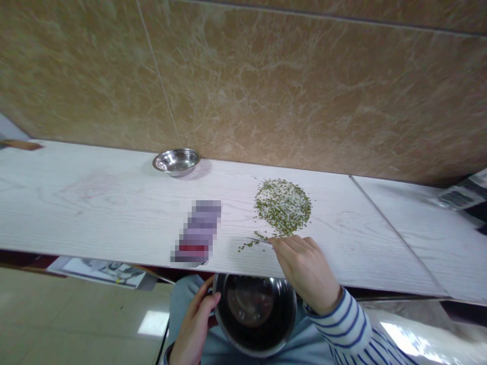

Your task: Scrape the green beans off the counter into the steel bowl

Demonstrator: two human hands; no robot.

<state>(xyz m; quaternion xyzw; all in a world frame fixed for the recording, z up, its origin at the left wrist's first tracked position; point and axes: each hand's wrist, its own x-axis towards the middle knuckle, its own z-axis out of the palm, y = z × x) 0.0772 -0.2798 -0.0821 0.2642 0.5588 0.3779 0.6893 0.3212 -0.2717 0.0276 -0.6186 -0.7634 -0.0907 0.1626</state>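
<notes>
My left hand (200, 315) grips the rim of a large, deep metal bowl (255, 350), which I have on my lap below the table's front edge. Closed over a thin metal utensil (261, 240), my right hand (304, 266) rests low over the white table. Only the utensil's slim end shows, so its kind is unclear. It lies among a few strewn green grains (247, 245), beside a wide round spread of small green grains like mung beans (283, 205). No grains can be made out in the bowl.
A small shallow metal bowl (177, 161) stands at the back, near the tiled wall (243, 91). Left of the grains lies a blurred-out flat purple object (198, 230). Plastic-wrapped items (462, 197) sit at the far right. A drawer or shelf with papers (104, 268) shows under the table edge.
</notes>
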